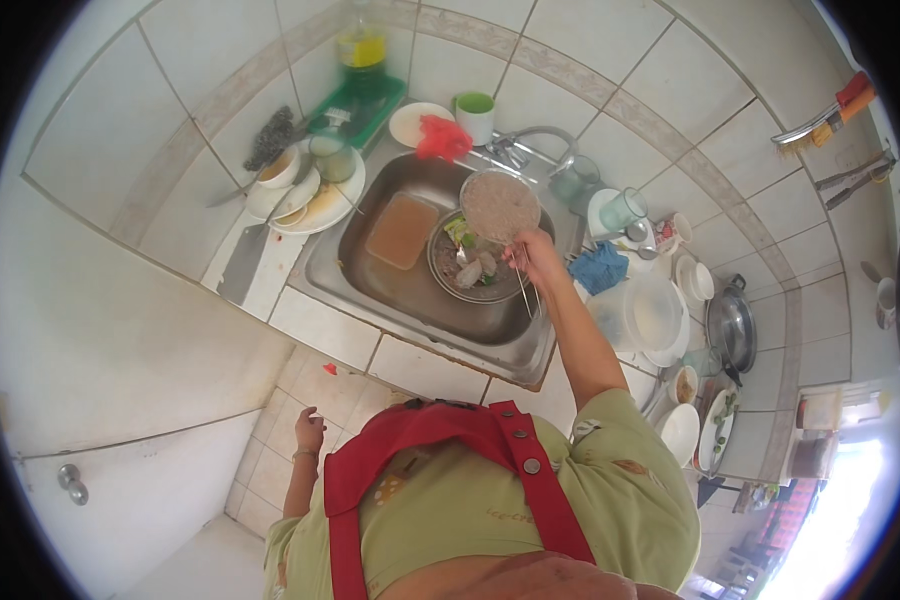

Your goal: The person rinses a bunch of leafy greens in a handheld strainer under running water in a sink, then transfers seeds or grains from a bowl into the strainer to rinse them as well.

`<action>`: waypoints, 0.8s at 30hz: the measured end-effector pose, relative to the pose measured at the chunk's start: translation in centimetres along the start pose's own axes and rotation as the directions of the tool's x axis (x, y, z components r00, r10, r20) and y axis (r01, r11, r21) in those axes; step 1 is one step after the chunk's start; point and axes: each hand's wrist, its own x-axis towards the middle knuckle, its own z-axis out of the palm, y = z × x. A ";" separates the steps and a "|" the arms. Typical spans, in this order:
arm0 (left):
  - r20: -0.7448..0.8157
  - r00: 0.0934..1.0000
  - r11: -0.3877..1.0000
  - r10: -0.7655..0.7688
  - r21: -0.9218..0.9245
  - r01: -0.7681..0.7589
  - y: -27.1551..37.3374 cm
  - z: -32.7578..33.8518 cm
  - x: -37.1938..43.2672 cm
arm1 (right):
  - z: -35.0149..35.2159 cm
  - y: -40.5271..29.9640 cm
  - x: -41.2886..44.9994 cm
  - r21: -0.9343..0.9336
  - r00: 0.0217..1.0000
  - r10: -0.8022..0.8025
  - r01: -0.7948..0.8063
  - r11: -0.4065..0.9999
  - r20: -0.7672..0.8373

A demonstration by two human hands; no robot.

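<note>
My right hand (534, 259) grips the wire handle of a round mesh strainer (500, 206), whose surface looks greyish brown. Right under it, in the steel sink (367, 281), stands a round metal bowl (450, 281) with food scraps, a green and white wrapper (459, 231) and a spoon-like metal thing. A rectangular container of brownish liquid (401, 231) lies to the left in the basin. My left hand (310, 429) hangs by my side over the floor, away from the sink, with its fingers partly bent and nothing visible in it.
Stacked dirty plates (345, 202), a glass and a cleaver (244, 259) lie left of the sink. The faucet (547, 135), a red plastic bag (442, 139) and a green cup (475, 118) are behind. Right are a blue cloth (598, 268), a plastic tub (634, 311) and several dishes.
</note>
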 end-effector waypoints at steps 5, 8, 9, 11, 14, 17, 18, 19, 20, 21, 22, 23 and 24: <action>0.005 1.000 1.000 -0.025 0.019 0.025 0.1 -0.8 -0.7 | 0.2 -0.3 2.2 -0.017 1.000 0.002 -0.002 1.000 0.016; -0.014 1.000 1.000 -0.009 0.025 0.009 -1.4 -1.3 -1.2 | 0.7 -1.2 3.1 -0.040 0.999 0.008 -0.007 0.999 0.033; -0.012 1.000 1.000 -0.009 0.025 0.009 -1.3 -1.3 -1.3 | 0.5 -1.5 3.2 -0.040 1.000 0.001 0.000 0.999 0.021; -0.011 0.999 0.999 -0.040 -0.010 0.040 -1.1 -1.2 -1.6 | -0.9 -1.4 4.2 -0.038 1.000 -0.003 0.004 0.999 0.013; 0.000 0.998 0.998 -0.060 -0.002 0.060 -1.8 -1.3 -1.9 | -1.7 -1.4 4.4 -0.022 1.000 -0.004 0.004 1.000 -0.018; 0.023 0.997 0.997 -0.074 0.008 0.074 -1.3 -1.4 -1.9 | -2.6 -1.6 3.6 -0.007 0.998 -0.013 0.013 1.000 -0.058; 0.031 0.997 0.997 -0.071 0.013 0.071 -1.0 -1.4 -1.8 | -3.0 -1.6 3.2 -0.006 0.998 -0.021 0.021 1.000 -0.064; 0.045 0.997 0.998 -0.064 0.017 0.063 -0.7 -1.5 -1.7 | -3.4 -1.5 2.8 -0.003 0.997 -0.023 0.023 1.000 -0.075; 0.061 0.997 0.998 -0.055 0.022 0.054 -0.4 -1.5 -1.5 | -3.8 -1.4 2.4 -0.006 0.996 -0.021 0.021 1.000 -0.083; 0.075 0.996 0.998 -0.050 0.032 0.048 -0.2 -1.6 -1.3 | -4.2 -1.4 1.7 -0.008 0.995 -0.019 0.018 1.000 -0.094; 0.080 0.996 0.998 -0.046 0.052 0.042 0.0 -1.6 -1.0 | -4.4 -1.2 1.3 -0.002 0.993 -0.021 0.021 1.000 -0.113; 0.086 0.995 0.997 -0.042 0.072 0.035 0.1 -1.6 -0.8 | -4.2 -0.9 1.1 -0.010 0.992 -0.005 0.003 1.000 -0.123; 0.108 0.994 0.996 -0.034 0.090 0.025 0.7 -1.6 -0.6 | -4.3 -0.5 0.5 -0.014 0.990 0.012 -0.014 1.000 -0.141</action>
